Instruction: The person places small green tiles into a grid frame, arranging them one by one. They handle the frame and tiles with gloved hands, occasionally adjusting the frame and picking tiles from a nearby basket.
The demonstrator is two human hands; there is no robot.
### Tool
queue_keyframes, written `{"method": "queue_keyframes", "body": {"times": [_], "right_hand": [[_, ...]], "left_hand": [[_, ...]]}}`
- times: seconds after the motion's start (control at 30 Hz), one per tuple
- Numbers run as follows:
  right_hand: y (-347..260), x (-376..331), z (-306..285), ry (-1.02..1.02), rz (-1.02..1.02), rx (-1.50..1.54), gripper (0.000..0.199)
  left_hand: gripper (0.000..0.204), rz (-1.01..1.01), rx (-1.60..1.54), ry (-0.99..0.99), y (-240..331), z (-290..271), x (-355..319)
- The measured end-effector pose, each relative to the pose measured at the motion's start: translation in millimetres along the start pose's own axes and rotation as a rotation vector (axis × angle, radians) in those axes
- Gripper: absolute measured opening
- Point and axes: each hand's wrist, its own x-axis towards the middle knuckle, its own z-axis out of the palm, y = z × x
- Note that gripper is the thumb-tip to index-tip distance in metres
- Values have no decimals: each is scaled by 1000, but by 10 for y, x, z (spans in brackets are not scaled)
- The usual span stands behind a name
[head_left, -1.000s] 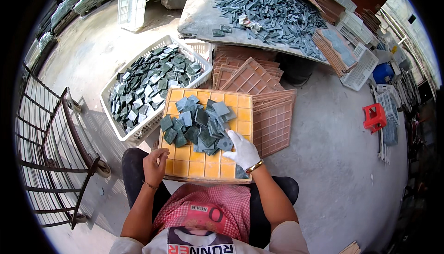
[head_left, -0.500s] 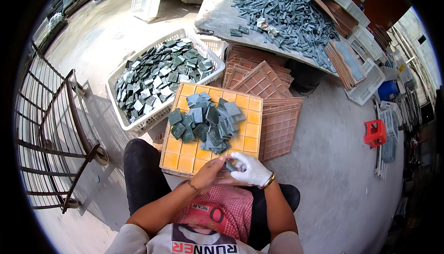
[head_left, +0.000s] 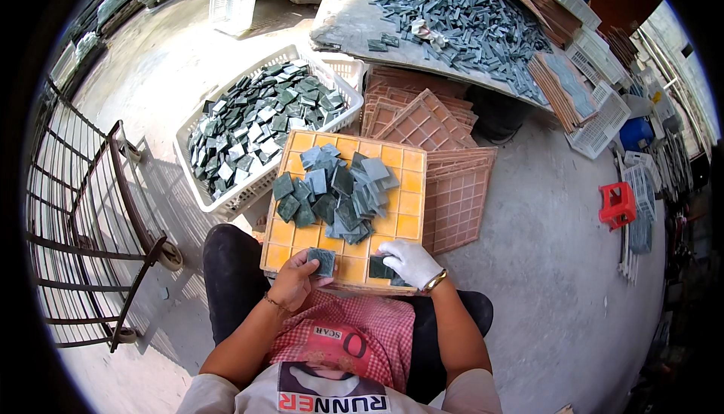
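A yellow gridded tray (head_left: 302,154) rests across my lap, with a loose heap of square stone tiles (head_left: 343,188), dark green and grey, on its middle. My bare left hand (head_left: 292,282) pinches one square stone tile (head_left: 323,262) upright at the near edge, thumb on its face. My right hand (head_left: 413,265), in a white glove, has curled fingers on a dark tile (head_left: 381,267) lying at the tray's near right cells. Part of another tile shows beneath that hand; the glove hides the rest.
Ahead on the left stands a white plastic basket (head_left: 226,204) full of similar tiles. Brown gridded trays (head_left: 460,199) are stacked beyond my tray. A table (head_left: 343,18) bears a pile of narrow stone strips. A metal-barred cart (head_left: 121,210) is at left, a red stool (head_left: 617,204) at right.
My hands, close together at the tray's near edge before, have moved apart. The left now shows a tile toward the left; the right has come down on a tile at the tray's near right.
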Motion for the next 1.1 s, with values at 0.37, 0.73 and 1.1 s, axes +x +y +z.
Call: {"method": "queue_keyframes", "body": {"times": [0.37, 0.73, 1.1], "right_hand": [[-315, -123, 187, -90, 146, -421, 29], [-888, 2, 414, 150, -121, -151, 52], [-543, 24, 409, 192, 205, -100, 22]], "left_hand": [[21, 63, 21, -12, -116, -158, -52], [27, 40, 47, -134, -266, -119, -22], [22, 170, -22, -47, 32, -426, 25]]}}
